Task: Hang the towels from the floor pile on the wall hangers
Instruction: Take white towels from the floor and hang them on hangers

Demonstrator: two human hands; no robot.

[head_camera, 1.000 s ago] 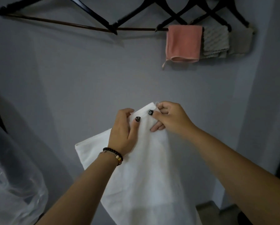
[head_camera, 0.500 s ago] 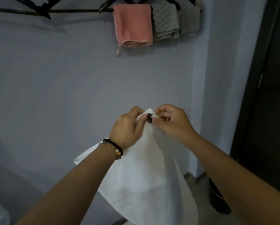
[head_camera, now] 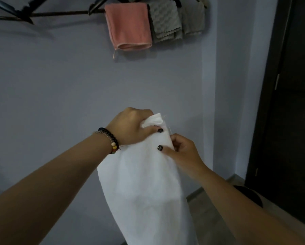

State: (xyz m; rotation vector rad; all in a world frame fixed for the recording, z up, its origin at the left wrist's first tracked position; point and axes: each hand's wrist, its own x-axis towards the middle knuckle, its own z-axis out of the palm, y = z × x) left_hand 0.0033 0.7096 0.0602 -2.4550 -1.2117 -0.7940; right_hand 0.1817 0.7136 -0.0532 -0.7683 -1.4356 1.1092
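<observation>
Below the hangers (head_camera: pixel 63 13), right hand (head_camera: pixel 181 151) has slid lower — white towel (head_camera: pixel 144 183) bunched.

Plain grey-blue wall (head_camera: pixel 68 85), dimly lit. Dark door (head_camera: pixel 293 103) at right. Tan floor (head_camera: pixel 210 206) strip below, near the corner.

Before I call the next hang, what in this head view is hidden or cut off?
- Floor pile: not in view; white towel and both forearms cover the lower frame.
- Hangers: hooks and tops cut off by the top edge.
- White towel's lower end: runs off the bottom edge.
- Right hand fingers: tucked behind the towel's edge.
- Left hand fingertips: buried in the bunched corner.
</observation>
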